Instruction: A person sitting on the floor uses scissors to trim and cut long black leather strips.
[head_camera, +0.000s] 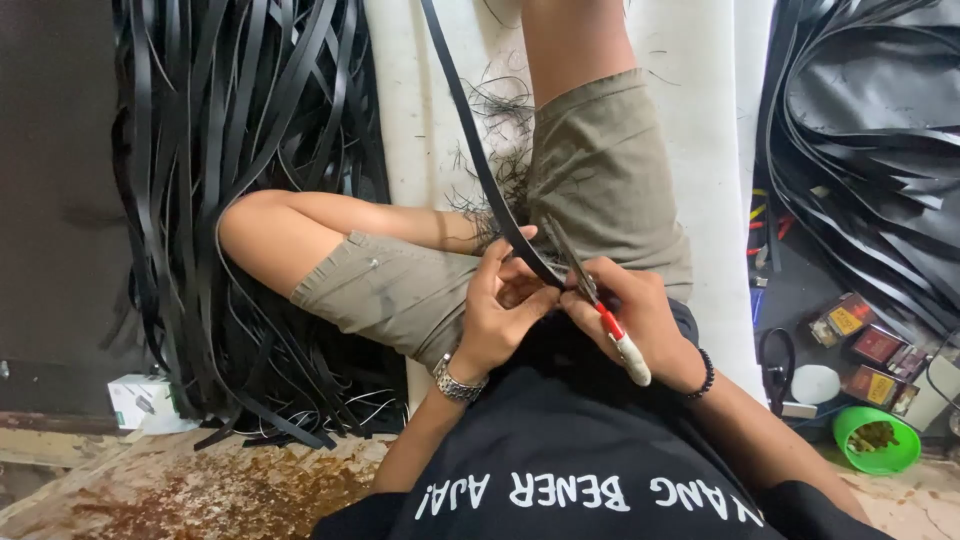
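Observation:
My left hand (505, 300) pinches a long black strip (478, 150) that runs up and away over my lap. My right hand (640, 315) grips a pair of scissors (598, 305) with a red and white handle; the blades sit at the strip just beside my left fingers. Both hands meet above my bent legs in olive shorts (400, 290). A metal watch is on my left wrist, a dark bead bracelet on my right.
A big heap of black strips (230, 150) lies to the left, another pile (870, 130) at the upper right. Thin black trimmings (495, 110) litter the white surface. A green bowl (877, 440), small boxes (875, 345) and a white carton (145, 400) sit on the floor.

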